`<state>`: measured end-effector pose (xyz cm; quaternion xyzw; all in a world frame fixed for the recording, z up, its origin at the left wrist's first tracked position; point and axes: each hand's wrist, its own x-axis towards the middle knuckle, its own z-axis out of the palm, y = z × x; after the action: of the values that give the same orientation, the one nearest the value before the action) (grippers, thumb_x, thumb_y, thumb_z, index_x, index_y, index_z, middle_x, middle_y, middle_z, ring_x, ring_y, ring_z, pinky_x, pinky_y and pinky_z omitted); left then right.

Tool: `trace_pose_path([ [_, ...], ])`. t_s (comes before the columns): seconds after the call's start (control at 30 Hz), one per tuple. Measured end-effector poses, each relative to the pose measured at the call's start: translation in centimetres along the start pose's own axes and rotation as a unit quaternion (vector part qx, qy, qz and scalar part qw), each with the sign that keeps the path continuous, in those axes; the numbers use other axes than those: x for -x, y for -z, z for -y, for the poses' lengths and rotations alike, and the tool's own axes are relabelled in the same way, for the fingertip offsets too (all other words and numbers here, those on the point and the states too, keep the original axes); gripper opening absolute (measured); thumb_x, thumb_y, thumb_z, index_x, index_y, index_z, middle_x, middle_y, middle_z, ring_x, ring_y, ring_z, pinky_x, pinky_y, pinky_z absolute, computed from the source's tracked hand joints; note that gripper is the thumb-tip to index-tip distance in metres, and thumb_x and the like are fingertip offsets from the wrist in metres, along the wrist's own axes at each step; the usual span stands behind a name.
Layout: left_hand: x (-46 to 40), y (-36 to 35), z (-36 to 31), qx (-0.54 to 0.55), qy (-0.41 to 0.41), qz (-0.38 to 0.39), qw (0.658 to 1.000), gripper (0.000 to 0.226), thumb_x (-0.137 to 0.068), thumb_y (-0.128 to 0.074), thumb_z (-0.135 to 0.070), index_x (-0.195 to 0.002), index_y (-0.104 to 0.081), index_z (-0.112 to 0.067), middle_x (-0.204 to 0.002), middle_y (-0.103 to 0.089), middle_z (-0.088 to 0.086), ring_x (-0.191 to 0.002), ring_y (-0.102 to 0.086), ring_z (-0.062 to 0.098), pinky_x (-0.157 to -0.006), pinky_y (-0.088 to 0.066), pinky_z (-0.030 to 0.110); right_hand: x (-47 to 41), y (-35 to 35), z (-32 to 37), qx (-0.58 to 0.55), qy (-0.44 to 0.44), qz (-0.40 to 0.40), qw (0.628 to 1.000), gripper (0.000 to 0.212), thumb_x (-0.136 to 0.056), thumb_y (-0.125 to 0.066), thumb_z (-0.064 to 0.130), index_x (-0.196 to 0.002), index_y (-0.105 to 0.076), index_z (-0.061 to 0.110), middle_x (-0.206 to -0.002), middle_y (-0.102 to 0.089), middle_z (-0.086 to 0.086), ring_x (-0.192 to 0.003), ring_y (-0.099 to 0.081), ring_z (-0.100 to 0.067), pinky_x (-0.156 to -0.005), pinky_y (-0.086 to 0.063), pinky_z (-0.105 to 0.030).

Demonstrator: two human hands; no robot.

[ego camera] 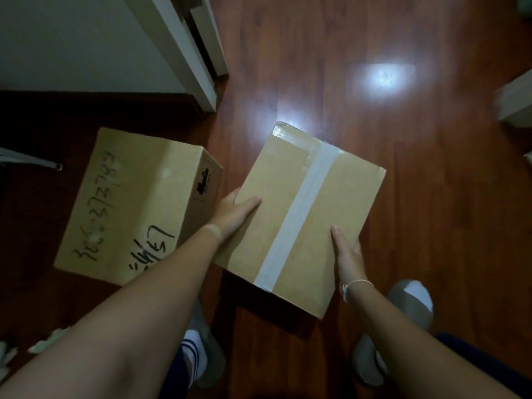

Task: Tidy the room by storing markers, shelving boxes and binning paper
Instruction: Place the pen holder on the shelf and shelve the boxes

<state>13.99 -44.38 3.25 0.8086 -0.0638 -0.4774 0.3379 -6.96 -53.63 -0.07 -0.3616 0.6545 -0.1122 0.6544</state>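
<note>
Head view: fingers of both hands hidden under the taped box point(302, 214); only thumbs show on top. Left hand point(233, 214) and right hand point(347, 254) grip its sides, above the floor point(431, 168). Two boxes total; the second box point(135, 203), scrawled with blurred writing, sits left.

A glossy reddish-brown wooden plank floor point(374, 197) fills most of the view, with bright white patches of reflected light point(387, 76) on it. At upper left stands a plain white wall point(72, 38) above a dark skirting board point(86, 102), beside a white door frame point(184, 47). The room is dim.
</note>
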Motion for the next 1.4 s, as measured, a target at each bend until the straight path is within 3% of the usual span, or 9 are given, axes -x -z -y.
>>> trace_pose_path([
  [0.23, 7.9, 2.5, -5.6, 0.035, -0.044, -0.032, 0.998, 0.035, -0.089, -0.06, -0.032, -0.122, -0.059, -0.02, -0.11, -0.065, -0.001, -0.095, -0.059, 0.015, -0.076, -0.045, 0.025, 6.2, 1.9, 8.0, 0.016, 0.068, 0.066, 0.995, 0.05, -0.088, -0.06, 0.034, -0.134, -0.044, 0.023, -0.125, -0.058, 0.0, -0.108, -0.056, -0.019, -0.098, -0.044, -0.039],
  [0.37, 14.4, 6.0, -10.0, 0.048, -0.091, -0.067, 0.992, 0.04, -0.086, -0.06, -0.042, -0.122, -0.058, -0.025, -0.112, -0.065, -0.002, -0.099, -0.06, 0.017, -0.082, -0.047, 0.029, 11.8, 2.0, 14.7, 0.017, 0.147, 0.121, 0.982, 0.042, -0.089, -0.058, 0.033, -0.129, -0.047, 0.024, -0.115, -0.061, 0.0, -0.092, -0.061, -0.012, -0.068, -0.049, -0.028],
  [0.53, 24.6, 12.0, -14.0, 0.081, -0.166, -0.123, 0.975, 0.04, -0.087, -0.06, -0.04, -0.124, -0.057, -0.025, -0.115, -0.065, -0.001, -0.103, -0.061, 0.018, -0.087, -0.049, 0.031, 20.4, 0.8, 21.8, 0.027, 0.225, 0.193, 0.955, 0.046, -0.084, -0.062, 0.038, -0.126, -0.052, 0.023, -0.113, -0.066, -0.003, -0.095, -0.064, -0.021, -0.068, -0.051, -0.031],
  [0.63, 31.1, 16.3, -14.7, 0.093, -0.197, -0.185, 0.958, 0.037, -0.09, -0.058, -0.036, -0.123, -0.057, -0.02, -0.115, -0.063, 0.002, -0.105, -0.06, 0.021, -0.092, -0.048, 0.033, 26.2, -1.4, 24.8, 0.03, 0.267, 0.252, 0.93, 0.045, -0.084, -0.062, 0.033, -0.126, -0.054, 0.019, -0.115, -0.066, -0.004, -0.097, -0.064, -0.021, -0.079, -0.052, -0.035],
  [0.9, 50.7, 29.6, -12.0, 0.126, -0.258, -0.341, 0.895, 0.034, -0.091, -0.057, -0.031, -0.123, -0.058, -0.02, -0.118, -0.066, 0.006, -0.103, -0.063, 0.024, -0.091, -0.05, 0.032, 45.7, -9.8, 28.7, 0.078, 0.345, 0.43, 0.831, 0.039, -0.088, -0.055, 0.022, -0.126, -0.054, 0.01, -0.099, -0.064, -0.012, -0.084, -0.061, -0.027, -0.078, -0.052, -0.04],
  [1.03, 61.6, 35.3, -9.2, 0.142, -0.304, -0.418, 0.844, 0.029, -0.092, -0.055, -0.025, -0.121, -0.057, -0.025, -0.11, -0.065, 0.0, -0.101, -0.062, 0.023, -0.078, -0.05, 0.028, 56.5, -13.2, 29.0, 0.104, 0.323, 0.522, 0.783, 0.025, -0.088, -0.052, 0.031, -0.098, -0.06, 0.009, -0.059, -0.066, -0.004, -0.04, -0.061, -0.012, -0.038, -0.047, -0.019],
  [1.17, 71.7, 38.8, -6.5, 0.148, -0.333, -0.443, 0.819, 0.025, -0.093, -0.05, -0.02, -0.118, -0.053, -0.022, -0.109, -0.063, 0.007, -0.088, -0.061, 0.022, -0.069, -0.047, 0.027, 65.9, -16.2, 28.4, 0.045, 0.349, 0.555, 0.754, 0.021, -0.09, -0.05, 0.021, -0.077, -0.06, 0.007, -0.041, -0.06, 0.002, -0.031, -0.055, -0.007, -0.033, -0.042, -0.013],
  [1.3, 80.2, 40.9, -2.4, 0.16, -0.348, -0.485, 0.786, 0.022, -0.094, -0.048, -0.016, -0.115, -0.051, -0.017, -0.096, -0.062, 0.003, -0.078, -0.061, 0.017, -0.064, -0.048, 0.025, 75.2, -19.2, 26.4, 0.008, 0.353, 0.612, 0.708, 0.063, -0.092, -0.044, 0.01, -0.033, -0.065, 0.015, -0.045, -0.058, 0.0, -0.033, -0.055, -0.006, -0.036, -0.042, -0.01],
  [1.4, 84.8, 42.5, 0.8, 0.169, -0.339, -0.52, 0.765, 0.022, -0.093, -0.045, -0.017, -0.114, -0.049, -0.015, -0.093, -0.06, 0.005, -0.079, -0.058, 0.019, -0.065, -0.046, 0.028, 80.7, -20.7, 23.7, 0.025, 0.331, 0.668, 0.666, 0.06, -0.09, -0.044, 0.016, -0.035, -0.067, 0.016, -0.04, -0.061, 0.004, -0.043, -0.057, -0.015, -0.035, -0.042, -0.012],
])
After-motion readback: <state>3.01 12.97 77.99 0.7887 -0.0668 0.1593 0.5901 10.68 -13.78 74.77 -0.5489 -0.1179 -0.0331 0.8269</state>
